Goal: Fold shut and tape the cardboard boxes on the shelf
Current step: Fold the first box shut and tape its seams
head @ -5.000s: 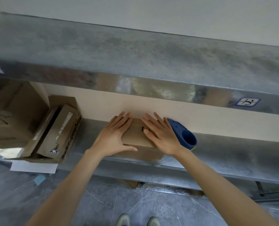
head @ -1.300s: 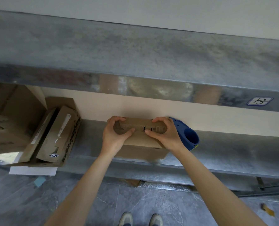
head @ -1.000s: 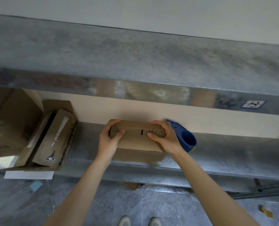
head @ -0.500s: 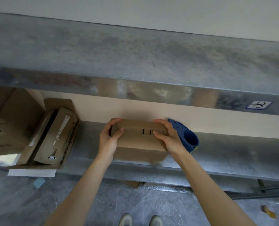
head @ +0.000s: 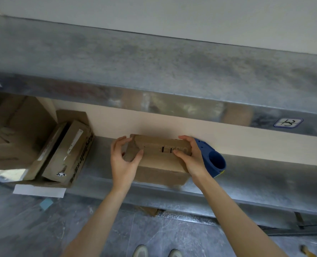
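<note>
On the shelf [head: 265, 175], the left hand [head: 123, 164] and right hand [head: 193, 160] are gripping opposite ends of the cardboard box [head: 159, 161].

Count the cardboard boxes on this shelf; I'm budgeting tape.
3: the centre box; the printed box leaning left of it; the big box at far left. Others may be hidden there.

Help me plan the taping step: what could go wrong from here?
1. The left hand and right hand both grip the box. Freeing one to reach the dispenser may let the flaps spring open.
2. The box sits near the front edge of the shelf, so pressing tape on could slide it off.
</note>
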